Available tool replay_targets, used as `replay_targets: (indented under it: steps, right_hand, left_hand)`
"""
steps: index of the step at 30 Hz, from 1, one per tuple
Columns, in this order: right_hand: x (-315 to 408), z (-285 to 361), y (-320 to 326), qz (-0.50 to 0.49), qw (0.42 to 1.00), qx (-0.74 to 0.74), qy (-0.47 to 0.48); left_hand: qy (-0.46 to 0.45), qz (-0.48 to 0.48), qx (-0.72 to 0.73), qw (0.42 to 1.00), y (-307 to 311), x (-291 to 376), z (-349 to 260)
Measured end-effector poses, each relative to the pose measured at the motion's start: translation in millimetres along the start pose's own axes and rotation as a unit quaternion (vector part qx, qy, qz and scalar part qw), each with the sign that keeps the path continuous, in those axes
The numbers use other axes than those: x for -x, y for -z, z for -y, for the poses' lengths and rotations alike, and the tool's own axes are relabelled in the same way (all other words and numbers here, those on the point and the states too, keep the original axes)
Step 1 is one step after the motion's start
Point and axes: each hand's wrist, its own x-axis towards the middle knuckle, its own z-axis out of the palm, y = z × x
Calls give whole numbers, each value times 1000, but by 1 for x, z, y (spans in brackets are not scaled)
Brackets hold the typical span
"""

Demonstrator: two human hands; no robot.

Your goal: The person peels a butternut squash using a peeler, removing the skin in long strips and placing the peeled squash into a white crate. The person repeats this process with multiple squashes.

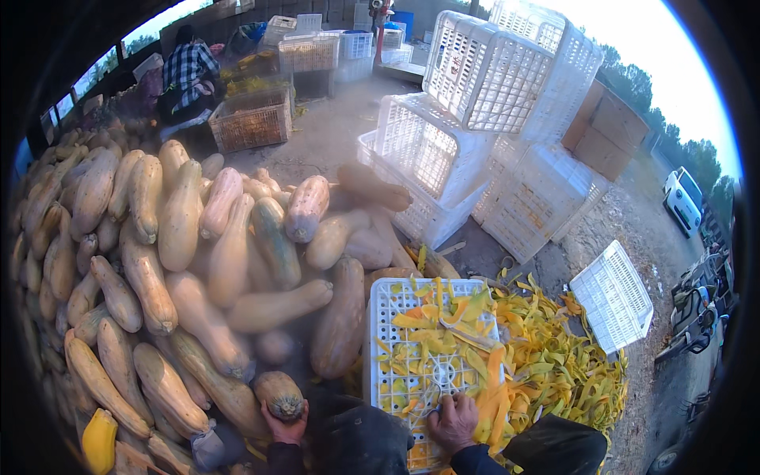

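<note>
My left hand (287,425) holds the end of an unpeeled squash (280,396) beside the pile. On the upturned white plastic crate (375,332), my right hand (455,423) has its fingers curled around the end of a thin wire-like tool (428,409), whose kind I cannot tell. Yellow and orange peel strips (493,380) lie on the crate's grid and against its right side. A peeled yellow squash (100,440) rests at the lower left.
A large squash pile (196,297) fills the left. Peelings (552,356) heap on the right, near a tilted white basket (614,297). White crates (504,77) stack behind. A person in a checked shirt (189,68) sits at the back left. A white vehicle (683,200) stands far right.
</note>
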Motion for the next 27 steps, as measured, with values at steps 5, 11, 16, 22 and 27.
replay_targets:
  steps: [5, 11, 16, 22, 27]
  right_hand:
    - [3, -2, -1, -22, 1000, -2, 10]
    - [6, -6, 0, -36, 999, -5, 17]
    - [5, -5, 0, -36, 999, -16, 13]
    - [-2, 0, 1, -21, 1000, 3, 17]
    - [1, 2, -5, 6, 1000, 2, -2]
  left_hand:
    - [-43, 22, -56, 997, 5, 8, 1]
    - [-59, 26, -12, 998, -17, -34, 31]
    - [13, -79, 75, 994, -49, -68, 44]
    - [-33, -39, -18, 999, -63, -95, 56]
    - [-67, -23, -5, 997, -59, -94, 53]
